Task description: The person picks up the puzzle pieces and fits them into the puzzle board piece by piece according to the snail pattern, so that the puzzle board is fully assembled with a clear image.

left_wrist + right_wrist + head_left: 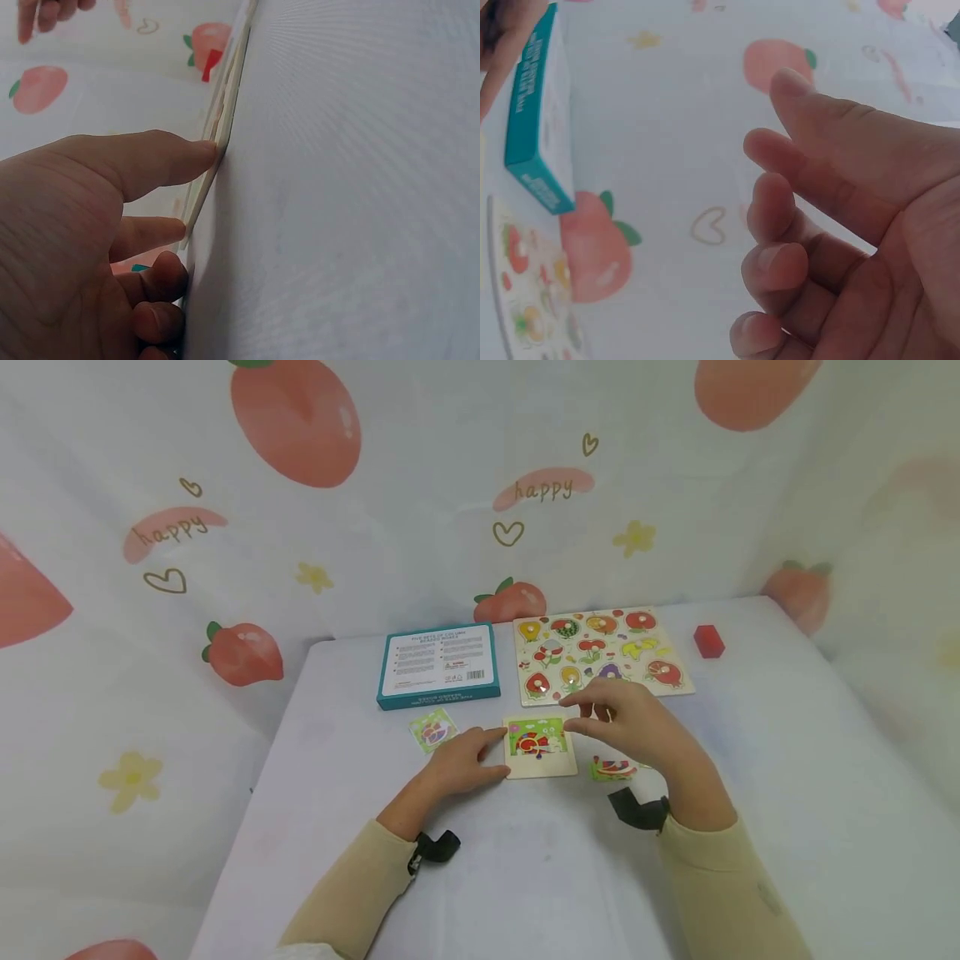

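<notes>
In the head view, a small wooden puzzle board (542,767) lies on the table with a colourful snail-like picture on its upper part. My left hand (462,762) touches its left edge with extended thumb and index finger, set apart from each other. The left wrist view shows the thumb (169,159) against the board's edge (224,124), the other fingers bent. Above the board's right side hovers my right hand (626,718), fingers loosely bent and nothing between them. Several printed puzzle pieces (611,768) lie below the right hand, partly covered by it.
Left of the board lies a picture card (433,730). Behind stand a teal-edged box (438,664) and a fruit peg puzzle (600,652). A red block (708,642) sits at the back right. Fruit-print cloth (420,527) hangs behind the table.
</notes>
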The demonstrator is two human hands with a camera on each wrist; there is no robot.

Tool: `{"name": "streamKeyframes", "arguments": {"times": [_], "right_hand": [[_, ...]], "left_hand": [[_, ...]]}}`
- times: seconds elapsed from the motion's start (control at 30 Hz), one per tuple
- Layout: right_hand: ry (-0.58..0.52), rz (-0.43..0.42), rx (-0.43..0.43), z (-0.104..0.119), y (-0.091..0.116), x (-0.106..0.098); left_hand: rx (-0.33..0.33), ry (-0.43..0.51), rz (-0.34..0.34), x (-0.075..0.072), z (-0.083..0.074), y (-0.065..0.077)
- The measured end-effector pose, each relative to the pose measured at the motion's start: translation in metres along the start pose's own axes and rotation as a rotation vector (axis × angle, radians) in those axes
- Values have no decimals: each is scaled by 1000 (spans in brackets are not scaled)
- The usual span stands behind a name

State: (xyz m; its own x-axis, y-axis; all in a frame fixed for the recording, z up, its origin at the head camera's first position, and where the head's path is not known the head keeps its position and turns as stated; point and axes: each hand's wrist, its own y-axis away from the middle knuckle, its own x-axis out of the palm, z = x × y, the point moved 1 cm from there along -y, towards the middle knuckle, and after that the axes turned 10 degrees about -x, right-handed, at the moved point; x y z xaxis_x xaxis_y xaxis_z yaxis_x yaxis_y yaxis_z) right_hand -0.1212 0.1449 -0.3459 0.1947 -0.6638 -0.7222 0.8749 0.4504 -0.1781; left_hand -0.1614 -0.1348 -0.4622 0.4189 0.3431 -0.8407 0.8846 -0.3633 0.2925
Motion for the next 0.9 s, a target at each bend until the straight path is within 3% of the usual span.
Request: {"name": "streamKeyframes", "arguments": {"times": [0.27,0.4,0.6,0.9], "right_hand": [[14,-221,-167,15,23,-15],[6,-274,-206,18,33,-19],[26,-294,-118,15,48,-19],[30,-291,25,-8,69,-11]], "left_hand": [[23,-5,-3,2,-2,1],[14,-6,-7,0,-2,2],[8,-7,-4,0,0,4],[9,-1,-5,0,1,1]]}}
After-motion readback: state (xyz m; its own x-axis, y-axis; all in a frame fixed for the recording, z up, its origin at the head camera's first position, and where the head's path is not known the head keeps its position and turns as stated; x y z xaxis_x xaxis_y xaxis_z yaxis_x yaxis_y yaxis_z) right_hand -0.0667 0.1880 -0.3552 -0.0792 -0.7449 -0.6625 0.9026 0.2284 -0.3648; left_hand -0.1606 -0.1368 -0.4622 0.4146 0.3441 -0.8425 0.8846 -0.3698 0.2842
